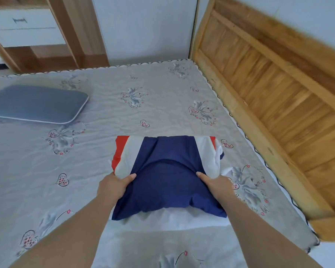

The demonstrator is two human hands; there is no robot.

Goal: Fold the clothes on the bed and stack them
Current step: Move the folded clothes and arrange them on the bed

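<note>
Left hand [114, 185] and right hand [214, 183] grip the folded navy-white-red garment [166, 171] at nine and three o'clock, probably to carry it level.

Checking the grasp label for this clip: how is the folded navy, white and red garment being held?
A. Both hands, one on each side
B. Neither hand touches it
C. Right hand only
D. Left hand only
A: the left hand and the right hand each grip a side of the garment, thumbs on top.
</note>
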